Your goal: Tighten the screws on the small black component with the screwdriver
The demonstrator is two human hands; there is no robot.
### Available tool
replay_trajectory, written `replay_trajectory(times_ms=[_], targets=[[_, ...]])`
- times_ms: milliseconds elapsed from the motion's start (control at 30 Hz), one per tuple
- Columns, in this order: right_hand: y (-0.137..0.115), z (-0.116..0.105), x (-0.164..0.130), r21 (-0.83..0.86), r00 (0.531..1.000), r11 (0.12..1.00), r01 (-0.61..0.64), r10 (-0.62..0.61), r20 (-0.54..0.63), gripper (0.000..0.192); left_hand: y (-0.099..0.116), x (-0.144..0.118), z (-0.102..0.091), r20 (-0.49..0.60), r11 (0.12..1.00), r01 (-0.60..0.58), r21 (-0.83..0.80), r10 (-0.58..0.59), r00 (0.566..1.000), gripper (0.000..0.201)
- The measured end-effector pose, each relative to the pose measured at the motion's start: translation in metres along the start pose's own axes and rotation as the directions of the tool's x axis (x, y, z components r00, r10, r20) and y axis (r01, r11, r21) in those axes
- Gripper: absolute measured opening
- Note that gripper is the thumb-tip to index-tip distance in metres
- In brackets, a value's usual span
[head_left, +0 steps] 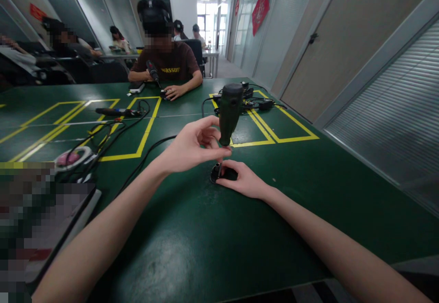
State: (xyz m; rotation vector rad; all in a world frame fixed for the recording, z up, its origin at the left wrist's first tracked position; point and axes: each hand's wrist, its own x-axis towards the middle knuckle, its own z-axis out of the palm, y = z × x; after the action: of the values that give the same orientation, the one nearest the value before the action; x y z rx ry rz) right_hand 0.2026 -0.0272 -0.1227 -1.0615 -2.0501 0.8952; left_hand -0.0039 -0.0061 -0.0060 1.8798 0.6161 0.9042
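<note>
A dark green power screwdriver (229, 112) stands upright at the table's middle, tip down on a small black part (224, 173). My left hand (192, 145) pinches the lower end of the tool with fingertips and thumb. My right hand (242, 180) lies on the green table (192, 239) and holds the small black part steady under the tip. A black cable (147, 154) runs from the tool's area to the left.
Yellow tape rectangles (274, 138) mark the table. Another screwdriver (115, 111) and cables lie far left, adapters (260, 104) at the back right. A person in a dark red shirt (168, 65) sits opposite with a tool. A round pink-and-white item (70, 159) lies left.
</note>
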Motion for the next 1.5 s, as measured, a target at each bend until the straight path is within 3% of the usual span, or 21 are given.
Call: replay_trajectory(times_ms=[133, 467, 1000, 1500], targets=[[0.0, 0.0, 0.0, -0.007, 1.0, 1.0, -0.005, 0.004, -0.003, 0.024, 0.004, 0.0, -0.001, 0.07, 1.0, -0.002, -0.027, 0.004, 0.998, 0.031], [0.001, -0.001, -0.001, -0.009, 1.0, 1.0, -0.001, 0.001, 0.003, 0.022, 0.007, 0.001, -0.005, 0.116, 0.991, 0.063, -0.117, -0.049, 0.992, 0.023], [0.004, 0.0, -0.001, 0.014, 1.0, 1.0, 0.002, -0.002, -0.004, 0.021, -0.004, 0.002, -0.002, 0.099, 0.978, 0.083, -0.19, -0.065, 0.993, 0.043], [0.001, -0.001, 0.0, -0.002, 1.0, 1.0, 0.002, -0.002, 0.001, 0.021, 0.0, 0.002, -0.002, 0.084, 0.987, 0.042, -0.154, -0.029, 0.996, 0.031]])
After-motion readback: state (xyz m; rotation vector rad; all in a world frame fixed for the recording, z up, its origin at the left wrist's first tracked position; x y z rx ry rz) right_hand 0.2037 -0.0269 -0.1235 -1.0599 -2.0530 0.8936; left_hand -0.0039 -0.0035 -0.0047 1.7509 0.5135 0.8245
